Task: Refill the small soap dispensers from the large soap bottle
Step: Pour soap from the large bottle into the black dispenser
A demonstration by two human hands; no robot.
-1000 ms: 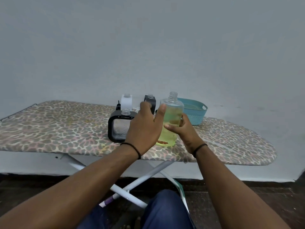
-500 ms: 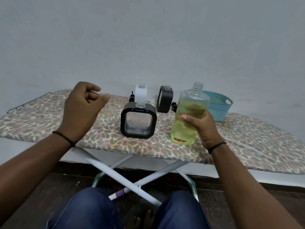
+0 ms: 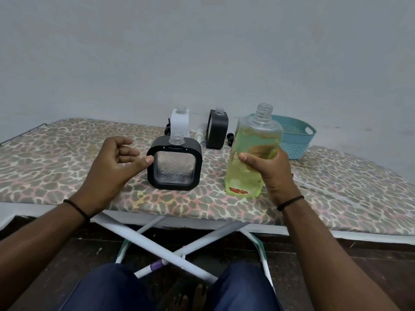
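A large clear soap bottle (image 3: 253,140) with yellow-green liquid and no cap is held upright by my right hand (image 3: 271,171), its base at the ironing board's front. A square black-framed dispenser (image 3: 175,167) with a clear body and an uncapped neck stands in the middle. My left hand (image 3: 114,162) is open beside it, thumb tip touching its left edge. Behind stand a white dispenser (image 3: 179,124) and a dark dispenser (image 3: 217,131), both without pumps.
The leopard-print ironing board (image 3: 56,158) stands against a grey wall. A teal basket (image 3: 296,138) sits at the back right. Loose pump parts (image 3: 198,134) lie between the back dispensers. The board's crossed white legs and my knees are below.
My left hand has come down from a raised fist at the left and opened next to the black-framed dispenser. My right hand keeps its hold on the large bottle.
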